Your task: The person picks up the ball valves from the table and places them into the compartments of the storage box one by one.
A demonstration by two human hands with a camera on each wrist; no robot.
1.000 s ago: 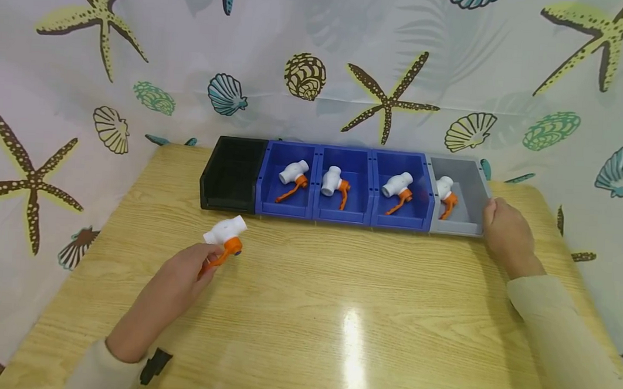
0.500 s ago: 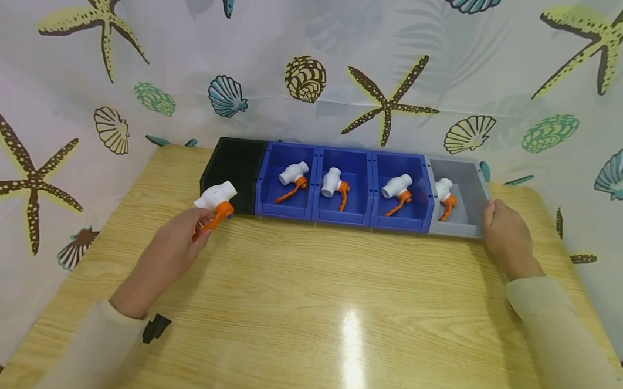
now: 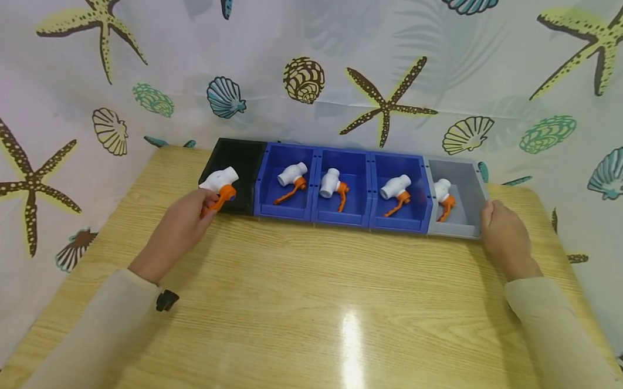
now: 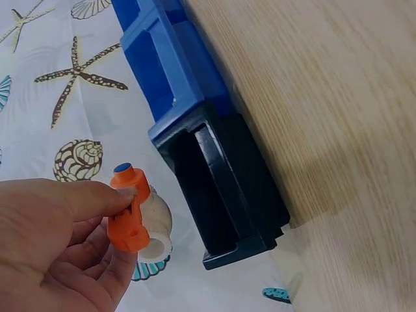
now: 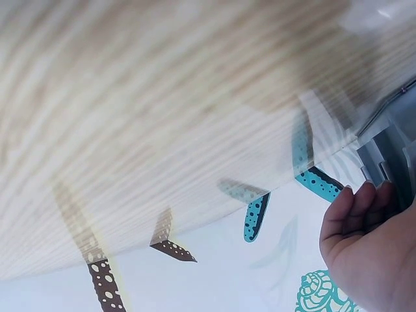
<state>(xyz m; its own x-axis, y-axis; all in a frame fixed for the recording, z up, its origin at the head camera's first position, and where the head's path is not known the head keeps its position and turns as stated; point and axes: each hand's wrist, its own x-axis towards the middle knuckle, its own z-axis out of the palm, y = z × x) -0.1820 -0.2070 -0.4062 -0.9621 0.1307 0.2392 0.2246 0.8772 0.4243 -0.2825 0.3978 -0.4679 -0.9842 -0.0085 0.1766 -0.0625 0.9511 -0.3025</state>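
My left hand pinches the orange lever of a white plastic ball valve between thumb and fingers. In the head view the valve overlaps the front of the black bin; the left wrist view has it beside that bin's opening. The black bin has nothing visible inside. At the row's other end, my right hand grips the right wall of the grey bin, its fingers curled at the bin's side. Inside the grey bin lies another ball valve, on the left.
Between the black and grey bins stand a left blue bin, a middle blue bin and a right blue bin, each holding one similar valve. A wooden table carries the row. Behind hangs a shell-patterned curtain.
My left hand has carried the ball valve forward from the table in front of the black bin to over that bin's front. The right hand has stayed at the grey bin.
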